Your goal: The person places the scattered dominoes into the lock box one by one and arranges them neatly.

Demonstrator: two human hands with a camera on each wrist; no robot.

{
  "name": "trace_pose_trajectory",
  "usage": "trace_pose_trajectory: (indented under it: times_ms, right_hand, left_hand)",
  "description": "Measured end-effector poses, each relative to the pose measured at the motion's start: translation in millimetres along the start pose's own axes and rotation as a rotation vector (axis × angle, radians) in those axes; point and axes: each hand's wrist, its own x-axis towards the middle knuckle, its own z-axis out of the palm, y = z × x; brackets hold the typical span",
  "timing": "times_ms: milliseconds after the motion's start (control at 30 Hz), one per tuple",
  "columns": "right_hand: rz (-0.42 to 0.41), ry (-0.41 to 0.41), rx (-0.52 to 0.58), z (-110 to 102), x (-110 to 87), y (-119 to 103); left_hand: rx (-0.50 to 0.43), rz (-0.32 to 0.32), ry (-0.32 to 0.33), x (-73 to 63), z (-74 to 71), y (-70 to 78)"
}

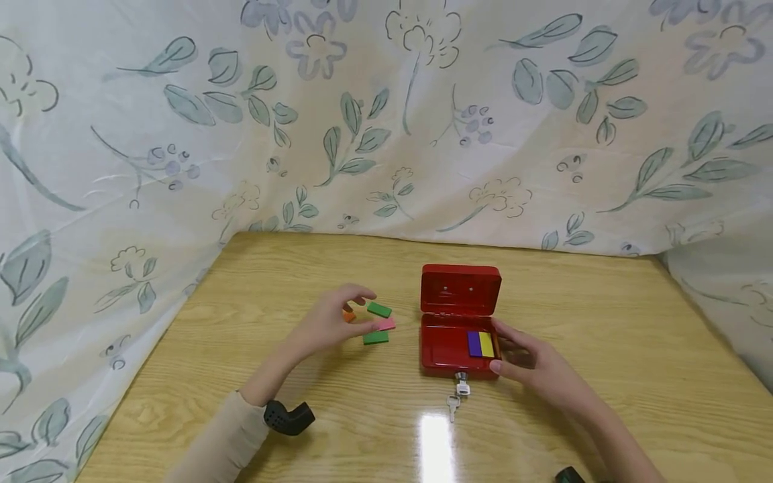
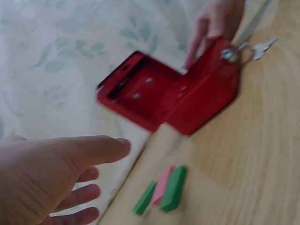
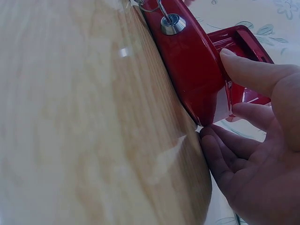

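Note:
My left hand (image 1: 326,323) hovers over several small coloured blocks on the table, thumb stretched out and fingers loosely bent, holding nothing. Around its fingertips lie a green block (image 1: 379,309), a pink block (image 1: 386,324), a second green block (image 1: 376,338) and a partly hidden orange block (image 1: 348,315). To the right stands a red metal cash box (image 1: 443,352), its lid (image 1: 461,285) raised. Inside, at the right end, are a purple block (image 1: 474,344), a yellow block (image 1: 486,344) and an orange strip. My right hand (image 1: 543,372) grips the box's right side, thumb at the front corner.
A key (image 1: 463,388) sits in the lock at the box's front, and a second key (image 1: 453,404) hangs from it. The wooden table (image 1: 338,429) ends at the back against a floral cloth (image 1: 374,168).

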Motion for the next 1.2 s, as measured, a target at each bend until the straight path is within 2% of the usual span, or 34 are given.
trace_pose_trajectory:
  times_ms: [200, 400, 767, 1200]
  right_hand:
    - [-0.008, -0.003, 0.005, -0.1, 0.6, -1.3]
    - [-0.018, -0.009, 0.019, -0.2, 0.2, -2.1]
    - [-0.009, -0.005, 0.022, -0.1, -0.1, -1.1]
    - [-0.038, -0.008, 0.042, -0.2, -0.7, -2.0]
  left_hand:
    - [-0.028, -0.048, -0.039, -8.2, -21.8, -18.6]
    - [-0.029, -0.127, -0.055, -12.2, -32.7, -32.0]
    - [-0.024, -0.174, -0.149, -13.8, -34.2, -47.3]
    - [-0.059, -0.161, -0.237, -13.8, -31.3, -52.0]
